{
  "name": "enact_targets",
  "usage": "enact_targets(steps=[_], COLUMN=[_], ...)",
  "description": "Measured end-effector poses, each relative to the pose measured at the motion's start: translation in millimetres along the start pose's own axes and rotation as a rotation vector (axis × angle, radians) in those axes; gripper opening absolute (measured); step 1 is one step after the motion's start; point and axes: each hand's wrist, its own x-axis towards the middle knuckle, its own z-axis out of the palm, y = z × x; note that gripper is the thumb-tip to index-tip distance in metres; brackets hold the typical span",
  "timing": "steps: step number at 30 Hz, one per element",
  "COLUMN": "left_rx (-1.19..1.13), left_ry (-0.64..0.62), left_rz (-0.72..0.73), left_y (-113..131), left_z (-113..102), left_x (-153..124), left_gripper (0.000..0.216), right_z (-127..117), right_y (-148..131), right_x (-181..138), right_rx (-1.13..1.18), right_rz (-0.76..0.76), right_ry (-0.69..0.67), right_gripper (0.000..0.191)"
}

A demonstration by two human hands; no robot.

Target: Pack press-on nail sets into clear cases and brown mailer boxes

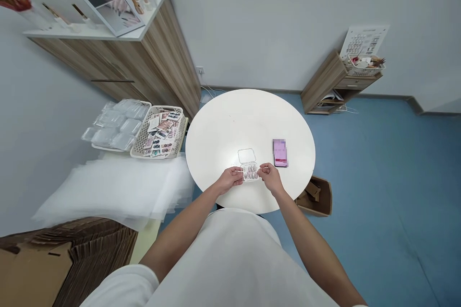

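Observation:
Over the near half of a round white table (248,120) is a small clear plastic case (247,155), its lid tipped up on the far side. A set of press-on nails (250,171), pinkish and shiny in rows, lies in its base. My left hand (230,178) grips the left edge of the case between thumb and fingers. At the right edge, the fingers of my right hand (270,176) are pinched together, touching or holding the case there. Right of the case a phone (280,153) with a pink screen lies on the table.
Left of the table are a white basket (135,148) of nail cards and another with clear plastic boxes (118,122). White packing sheets (118,184) and stacked cardboard (97,254) lie nearer. A cardboard box (326,196) stands on the floor at right, a small shelf (329,76) behind.

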Motion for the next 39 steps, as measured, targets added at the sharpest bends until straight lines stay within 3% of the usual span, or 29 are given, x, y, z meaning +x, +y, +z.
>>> enact_targets(steps=[5, 13, 29, 33, 39], left_rx=[-0.019, -0.042, -0.071, -0.066, -0.038], left_ry=[-0.017, -0.028, -0.052, -0.076, -0.156], left_rz=[0.002, 0.028, 0.013, 0.016, -0.018], left_y=[3.0, 5.7, 12.2, 14.5, 20.7], left_z=[3.0, 2.8, -2.9, -6.2, -10.9], left_x=[-6.3, -13.1, -19.9, -21.8, -27.1], left_gripper=[0.041, 0.040, 0.039, 0.038, 0.038], right_z=[3.5, 9.4, 14.5, 7.6, -3.9], right_y=[-8.9, -16.1, -25.3, -29.7, -39.8], right_x=[-6.9, -20.2, -32.4, -23.7, -3.3], right_rx=[-0.182, -0.452, -0.485, -0.363, 0.079], right_rz=[-0.142, -0.305, -0.380, -0.266, 0.113], right_ry=[0.045, 0.096, 0.127, 0.152, -0.182], right_gripper=[0.012, 0.018, 0.022, 0.025, 0.036])
